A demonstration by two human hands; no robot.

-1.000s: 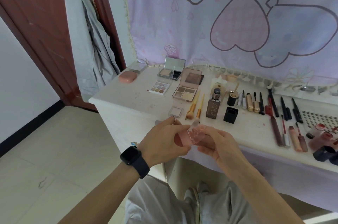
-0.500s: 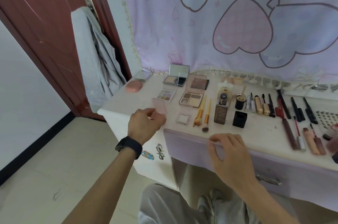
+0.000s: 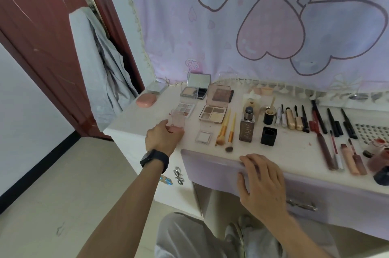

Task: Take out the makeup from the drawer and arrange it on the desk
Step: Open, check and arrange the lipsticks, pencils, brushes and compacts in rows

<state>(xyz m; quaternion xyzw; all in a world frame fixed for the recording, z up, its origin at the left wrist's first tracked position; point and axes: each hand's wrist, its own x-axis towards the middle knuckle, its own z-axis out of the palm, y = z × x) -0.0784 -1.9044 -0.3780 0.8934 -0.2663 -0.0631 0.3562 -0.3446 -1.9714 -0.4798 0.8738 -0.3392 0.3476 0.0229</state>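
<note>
My left hand (image 3: 163, 138) holds a small clear-lidded pink blush compact (image 3: 177, 120), lid up, standing on the white desk (image 3: 134, 119) near its left front. My right hand (image 3: 260, 182) rests with straight fingers on the top edge of the lilac drawer front (image 3: 210, 170). On the desk lie an eyeshadow palette (image 3: 185, 109), a larger open palette (image 3: 213, 113), a powder compact with mirror (image 3: 194, 89), a small clear square pan (image 3: 203, 137), two brushes (image 3: 226, 129), a foundation bottle (image 3: 247, 126), and rows of pencils and lip glosses (image 3: 336, 144).
A pink case (image 3: 146, 99) sits at the desk's back left corner. A grey garment (image 3: 99, 63) hangs on the red-brown door (image 3: 42, 47) to the left. A pink-and-lilac cloth (image 3: 252, 26) covers the wall behind. My knees are under the desk.
My left hand carried the pink compact from in front of me to the desk's left part and set it down. My right hand let go of it and moved onto the drawer front.
</note>
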